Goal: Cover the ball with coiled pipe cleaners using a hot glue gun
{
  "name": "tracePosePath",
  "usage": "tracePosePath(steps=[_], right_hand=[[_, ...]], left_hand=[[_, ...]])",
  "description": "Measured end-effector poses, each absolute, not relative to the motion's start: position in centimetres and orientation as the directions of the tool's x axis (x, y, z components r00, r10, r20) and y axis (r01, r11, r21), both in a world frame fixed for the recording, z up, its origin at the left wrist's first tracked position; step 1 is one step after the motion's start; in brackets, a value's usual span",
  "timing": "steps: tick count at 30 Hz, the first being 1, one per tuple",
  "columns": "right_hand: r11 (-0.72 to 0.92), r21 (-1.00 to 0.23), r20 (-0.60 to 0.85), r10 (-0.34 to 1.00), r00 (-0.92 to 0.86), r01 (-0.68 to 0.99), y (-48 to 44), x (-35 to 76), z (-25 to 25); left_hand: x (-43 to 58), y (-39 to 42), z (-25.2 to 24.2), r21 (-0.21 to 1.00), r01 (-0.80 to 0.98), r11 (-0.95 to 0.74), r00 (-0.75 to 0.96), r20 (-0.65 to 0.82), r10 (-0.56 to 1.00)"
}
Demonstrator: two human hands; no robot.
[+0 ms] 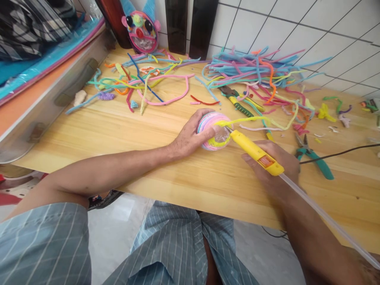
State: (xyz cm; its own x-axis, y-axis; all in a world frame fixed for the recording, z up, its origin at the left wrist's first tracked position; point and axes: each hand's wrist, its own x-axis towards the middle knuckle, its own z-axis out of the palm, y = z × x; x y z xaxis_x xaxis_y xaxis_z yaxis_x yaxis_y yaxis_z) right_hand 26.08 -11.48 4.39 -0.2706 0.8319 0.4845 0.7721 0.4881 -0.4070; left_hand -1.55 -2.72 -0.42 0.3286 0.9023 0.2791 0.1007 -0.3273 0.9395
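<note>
My left hand (190, 136) is wrapped round a small round piece (214, 118) covered in coiled pink, blue and yellow pipe cleaner, with a clear part showing in its middle. From its top a loose yellow pipe cleaner (252, 118) runs off to the right. In my right hand (276, 162) is a yellow hot glue gun (252, 150), with a long clear glue stick (323, 215) coming out of its back. The gun's metal tip is at the right side of the round piece; whether it touches cannot be made out.
Pliers with green handles (316, 158) lie right of my right hand, beside a black cord (341, 151). Yellow-green cutters (237, 103) and a pipe-cleaner heap (234, 69) are behind. A decorated face figure (143, 33) stands at the back left, near a plastic box (59, 91).
</note>
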Motion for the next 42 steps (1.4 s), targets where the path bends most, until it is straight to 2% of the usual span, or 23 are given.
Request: tracePosePath(steps=[6,12,17,37,42], right_hand=[[0.481,-0.417,0.463,0.843,-0.275,0.771,-11.4,26.3,4.0],[0.519,-0.352,0.508,0.805,-0.307,0.779,-11.3,26.2,4.4],[0.449,-0.383,0.467,0.848,-0.25,0.807,-11.5,25.8,5.1],[0.475,-0.431,0.481,0.84,-0.25,0.767,-11.6,25.6,5.4],[0.433,-0.453,0.451,0.865,-0.219,0.779,-11.6,25.6,5.3]], left_hand=[[-1.5,-2.7,-0.5,0.937,0.093,-0.336,0.333,0.289,0.898],[-1.5,-2.8,-0.4,0.938,0.094,-0.334,0.329,0.288,0.899],[-1.5,-2.7,-0.5,0.944,0.084,-0.32,0.336,0.276,0.901],[-1.7,-2.8,-0.4,0.942,0.094,-0.322,0.352,0.271,0.896],[-1.7,-2.8,-0.3,0.942,0.087,-0.324,0.35,0.276,0.895]])
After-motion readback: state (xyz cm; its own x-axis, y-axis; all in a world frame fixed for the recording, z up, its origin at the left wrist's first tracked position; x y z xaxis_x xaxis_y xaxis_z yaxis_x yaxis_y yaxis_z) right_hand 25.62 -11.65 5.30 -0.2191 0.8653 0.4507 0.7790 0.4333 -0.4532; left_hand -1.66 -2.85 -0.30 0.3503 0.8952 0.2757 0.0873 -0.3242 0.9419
